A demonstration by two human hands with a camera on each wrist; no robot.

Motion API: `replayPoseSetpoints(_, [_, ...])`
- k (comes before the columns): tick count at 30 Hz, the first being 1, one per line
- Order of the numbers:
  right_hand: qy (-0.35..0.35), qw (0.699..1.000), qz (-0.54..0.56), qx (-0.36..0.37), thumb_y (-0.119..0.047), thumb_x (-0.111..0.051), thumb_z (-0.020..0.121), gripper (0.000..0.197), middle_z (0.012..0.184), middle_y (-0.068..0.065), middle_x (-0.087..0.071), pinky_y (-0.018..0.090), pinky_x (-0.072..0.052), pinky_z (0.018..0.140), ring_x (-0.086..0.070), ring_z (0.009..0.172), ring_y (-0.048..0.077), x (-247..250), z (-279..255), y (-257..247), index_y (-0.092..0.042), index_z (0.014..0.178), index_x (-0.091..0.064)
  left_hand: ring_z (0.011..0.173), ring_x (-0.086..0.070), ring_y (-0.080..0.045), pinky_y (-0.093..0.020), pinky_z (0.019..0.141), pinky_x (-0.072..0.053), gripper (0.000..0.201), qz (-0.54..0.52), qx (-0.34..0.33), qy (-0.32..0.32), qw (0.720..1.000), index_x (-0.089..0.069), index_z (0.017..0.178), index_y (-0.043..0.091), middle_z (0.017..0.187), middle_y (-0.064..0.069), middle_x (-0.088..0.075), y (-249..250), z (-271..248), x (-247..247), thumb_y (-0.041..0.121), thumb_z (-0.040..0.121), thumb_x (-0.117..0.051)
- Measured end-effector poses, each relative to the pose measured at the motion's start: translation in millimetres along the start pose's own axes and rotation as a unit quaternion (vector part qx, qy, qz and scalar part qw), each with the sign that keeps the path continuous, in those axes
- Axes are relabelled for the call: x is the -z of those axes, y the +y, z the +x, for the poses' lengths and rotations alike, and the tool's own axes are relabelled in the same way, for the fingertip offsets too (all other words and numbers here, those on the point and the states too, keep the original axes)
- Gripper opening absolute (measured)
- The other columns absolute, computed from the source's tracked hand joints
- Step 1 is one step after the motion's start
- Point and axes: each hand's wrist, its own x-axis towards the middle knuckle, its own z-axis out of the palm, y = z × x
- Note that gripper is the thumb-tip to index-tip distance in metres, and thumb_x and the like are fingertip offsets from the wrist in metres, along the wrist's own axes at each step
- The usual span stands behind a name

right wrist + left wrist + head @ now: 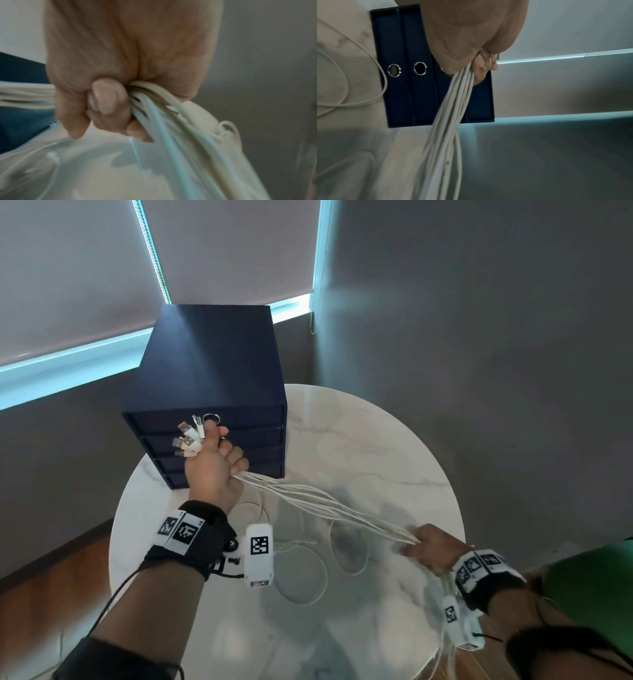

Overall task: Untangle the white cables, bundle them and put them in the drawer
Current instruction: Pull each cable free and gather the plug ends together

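Several white cables [329,505] stretch in a taut bundle between my two hands above the round marble table [394,446]. My left hand [214,463] grips one end in a fist in front of the dark blue drawer unit [212,364], with the USB plugs [188,440] fanning out above the fist. My right hand [430,546] grips the same bundle near the table's right edge, and the loose ends hang down past the wrist. In the left wrist view the cables [452,108] run out of the fist [471,44]. The right wrist view shows fingers [106,97] curled round the cables [171,121].
The drawer unit's drawers are all closed, with ring pulls [420,68] on their fronts. Slack cable loops [346,549] lie on the table between my hands. A grey wall and window blinds [222,251] stand behind the table.
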Motion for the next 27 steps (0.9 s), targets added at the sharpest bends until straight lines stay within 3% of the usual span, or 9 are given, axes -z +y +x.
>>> replayPoseSetpoints(4, [0.115, 0.988, -0.099, 0.004, -0.021, -0.071, 0.088, 0.018, 0.038, -0.008, -0.046, 0.023, -0.033, 0.042, -0.042, 0.034, 0.005, 42.4, 8.9, 11.8, -0.016, 0.071, -0.067, 0.04, -0.024, -0.006, -0.02, 0.037, -0.021, 0.031, 0.019, 0.02, 0.0, 1.0, -0.056, 0.08, 0.018, 0.051, 0.008, -0.033, -4.7, 1.5, 19.3, 0.04, 0.102, -0.053])
replayPoseSetpoints(7, [0.215, 0.957, -0.195, -0.013, -0.02, -0.067, 0.088, 0.018, 0.066, 0.004, -0.064, 0.023, -0.043, 0.055, -0.063, 0.066, 0.018, 75.6, 19.6, 4.2, -0.021, 0.07, -0.065, 0.039, -0.024, -0.005, -0.019, 0.036, -0.02, 0.03, 0.022, 0.052, -0.008, 0.998, -0.056, 0.079, 0.019, 0.049, 0.009, -0.033, -11.9, -1.1, 31.2, 0.039, 0.102, -0.053])
replayPoseSetpoints(11, [0.358, 0.887, -0.289, -0.037, -0.029, -0.05, 0.092, 0.015, 0.093, 0.011, -0.071, 0.04, -0.052, 0.079, -0.067, 0.089, 0.034, 90.5, 30.1, -3.0, -0.023, 0.086, -0.062, 0.038, -0.023, -0.004, -0.018, 0.035, -0.017, 0.032, 0.062, 0.083, -0.049, 0.993, -0.056, 0.077, 0.018, 0.049, 0.009, -0.032, -9.6, -3.8, 46.4, 0.038, 0.102, -0.053])
replayPoseSetpoints(13, [0.354, 0.885, -0.299, -0.047, -0.037, -0.039, 0.093, 0.026, 0.099, 0.011, -0.07, 0.043, -0.053, 0.084, -0.066, 0.095, 0.035, 77.8, 44.0, 3.2, -0.023, 0.095, -0.061, 0.038, -0.022, -0.004, -0.019, 0.035, -0.015, 0.031, 0.1, 0.097, -0.063, 0.988, -0.055, 0.077, 0.018, 0.049, 0.009, -0.03, -6.5, -5.8, 53.2, 0.037, 0.102, -0.053])
replayPoseSetpoints(15, [0.309, 0.894, -0.318, -0.063, -0.036, -0.034, 0.09, 0.026, 0.099, 0.009, -0.07, 0.047, -0.053, 0.087, -0.065, 0.098, 0.034, 56.3, 59.6, 15.2, -0.026, 0.088, -0.058, 0.038, -0.022, -0.005, -0.019, 0.035, -0.015, 0.031, 0.136, 0.101, -0.053, 0.984, -0.056, 0.077, 0.017, 0.049, 0.008, -0.031, -4.1, -7.5, 61.0, 0.035, 0.102, -0.054])
replayPoseSetpoints(20, [0.199, 0.9, -0.381, -0.078, -0.034, -0.043, 0.095, 0.027, 0.115, 0.002, -0.067, 0.038, -0.047, 0.091, -0.059, 0.11, 0.03, -3.3, 68.9, 28.0, -0.033, 0.113, -0.062, 0.039, -0.02, -0.007, -0.016, 0.037, -0.016, 0.032, 0.173, 0.096, -0.017, 0.98, -0.055, 0.076, 0.015, 0.052, 0.006, -0.028, -7.3, -8.0, 86.4, 0.033, 0.103, -0.053])
replayPoseSetpoints(27, [0.221, 0.885, -0.402, -0.083, -0.035, -0.045, 0.092, 0.024, 0.11, -0.005, -0.068, 0.036, -0.048, 0.086, -0.059, 0.105, 0.027, -22.8, 72.0, 21.0, -0.035, 0.106, -0.065, 0.041, -0.019, -0.008, -0.018, 0.039, -0.015, 0.036, 0.19, 0.109, 0.001, 0.976, -0.05, 0.071, 0.016, 0.055, 0.003, -0.025, -15.5, -3.8, 108.9, 0.034, 0.102, -0.055])
